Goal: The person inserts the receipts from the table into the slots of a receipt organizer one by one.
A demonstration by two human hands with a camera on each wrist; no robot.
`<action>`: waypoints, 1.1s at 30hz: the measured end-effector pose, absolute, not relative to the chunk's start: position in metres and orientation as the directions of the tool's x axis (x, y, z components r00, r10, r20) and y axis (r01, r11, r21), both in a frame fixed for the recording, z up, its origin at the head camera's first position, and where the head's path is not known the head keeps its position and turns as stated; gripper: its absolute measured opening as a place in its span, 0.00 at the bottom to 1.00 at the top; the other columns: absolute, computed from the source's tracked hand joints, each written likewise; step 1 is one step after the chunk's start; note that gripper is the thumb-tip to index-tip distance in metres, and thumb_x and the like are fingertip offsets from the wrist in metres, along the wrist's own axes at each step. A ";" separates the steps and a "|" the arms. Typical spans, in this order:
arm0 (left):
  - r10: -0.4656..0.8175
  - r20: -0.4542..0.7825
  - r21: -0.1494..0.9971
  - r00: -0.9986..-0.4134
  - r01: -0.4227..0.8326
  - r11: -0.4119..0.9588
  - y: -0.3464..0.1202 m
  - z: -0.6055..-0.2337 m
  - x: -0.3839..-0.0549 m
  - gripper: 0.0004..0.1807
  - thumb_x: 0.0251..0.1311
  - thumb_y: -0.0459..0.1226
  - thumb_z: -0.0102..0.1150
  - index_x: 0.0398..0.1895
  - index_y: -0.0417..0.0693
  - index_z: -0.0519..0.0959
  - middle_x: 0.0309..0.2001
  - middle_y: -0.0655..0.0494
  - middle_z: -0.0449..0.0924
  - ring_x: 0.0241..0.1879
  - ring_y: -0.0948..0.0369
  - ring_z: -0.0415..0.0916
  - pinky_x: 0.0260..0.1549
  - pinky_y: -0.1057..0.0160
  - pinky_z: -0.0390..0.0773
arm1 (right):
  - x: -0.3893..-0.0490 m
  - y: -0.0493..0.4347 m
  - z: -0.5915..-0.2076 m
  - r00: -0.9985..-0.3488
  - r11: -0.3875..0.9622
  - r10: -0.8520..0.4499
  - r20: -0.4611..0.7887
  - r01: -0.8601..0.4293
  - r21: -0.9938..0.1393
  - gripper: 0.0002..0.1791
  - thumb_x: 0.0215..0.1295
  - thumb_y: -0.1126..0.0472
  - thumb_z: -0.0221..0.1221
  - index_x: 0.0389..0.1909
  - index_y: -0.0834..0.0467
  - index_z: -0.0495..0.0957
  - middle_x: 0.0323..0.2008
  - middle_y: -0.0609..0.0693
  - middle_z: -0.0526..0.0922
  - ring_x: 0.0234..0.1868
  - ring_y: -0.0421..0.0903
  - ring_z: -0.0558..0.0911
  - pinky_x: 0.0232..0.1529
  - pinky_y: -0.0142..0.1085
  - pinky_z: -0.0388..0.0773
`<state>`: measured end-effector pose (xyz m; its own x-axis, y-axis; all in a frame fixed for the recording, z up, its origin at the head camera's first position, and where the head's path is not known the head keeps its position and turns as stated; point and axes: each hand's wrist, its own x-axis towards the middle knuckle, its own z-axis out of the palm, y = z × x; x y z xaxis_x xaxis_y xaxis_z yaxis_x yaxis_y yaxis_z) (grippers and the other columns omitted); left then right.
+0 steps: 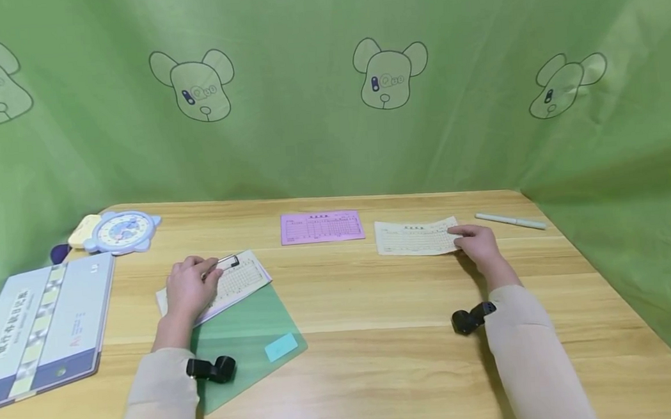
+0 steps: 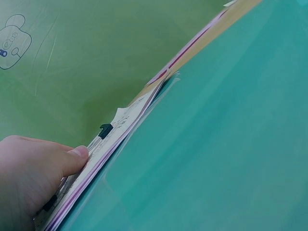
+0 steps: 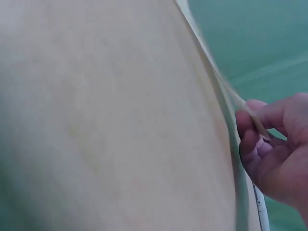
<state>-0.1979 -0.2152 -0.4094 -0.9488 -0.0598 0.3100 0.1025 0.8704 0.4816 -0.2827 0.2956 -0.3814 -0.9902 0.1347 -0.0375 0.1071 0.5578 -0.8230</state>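
Note:
At the table's left side lies a green translucent clipboard with printed forms under its metal clip, which has black tips. My left hand grips this clip, the thumb lying over the papers in the left wrist view. My right hand pinches the right edge of a white printed slip between thumb and fingers. In the right wrist view that pinched edge is seen side-on. A purple printed slip lies flat between the two hands, farther back.
A blue-grey ledger book is at the far left, with a light blue bear-shaped clock and a yellow object behind it. A pale pen lies right of the right hand. Green curtain surrounds the table.

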 end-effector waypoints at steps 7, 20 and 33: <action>-0.063 0.317 0.482 -0.946 0.103 0.870 -0.215 -0.410 -0.197 0.17 0.56 0.39 0.51 0.46 0.39 0.74 0.43 0.41 0.70 0.43 0.44 0.62 0.40 0.46 0.60 | -0.272 0.285 -0.375 -0.987 0.246 0.140 -0.078 0.111 -0.963 0.22 0.56 0.75 0.45 0.54 0.71 0.62 0.58 0.64 0.59 0.30 0.34 0.73 0.34 0.26 0.73; -0.066 0.317 0.482 -0.946 0.101 0.870 -0.216 -0.411 -0.199 0.17 0.56 0.39 0.51 0.46 0.40 0.74 0.43 0.41 0.70 0.43 0.45 0.62 0.40 0.46 0.59 | -0.268 0.217 -0.366 -0.997 0.044 0.013 -0.078 0.079 -0.996 0.22 0.54 0.78 0.46 0.53 0.71 0.63 0.54 0.60 0.62 0.30 0.37 0.73 0.35 0.28 0.74; -0.069 0.310 0.488 -0.948 0.096 0.868 -0.216 -0.411 -0.200 0.17 0.56 0.40 0.51 0.46 0.40 0.74 0.43 0.41 0.70 0.43 0.45 0.62 0.40 0.46 0.60 | -0.265 0.138 -0.374 -0.957 0.112 -0.263 -0.125 0.098 -0.989 0.21 0.53 0.80 0.45 0.50 0.72 0.67 0.55 0.62 0.64 0.41 0.48 0.74 0.40 0.36 0.73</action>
<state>-0.2001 -0.2155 -0.4114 -0.9483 -0.0694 0.3097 0.0957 0.8678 0.4876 -0.2651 0.1376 -0.3744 -0.9566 -0.2633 -0.1250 0.0982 0.1124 -0.9888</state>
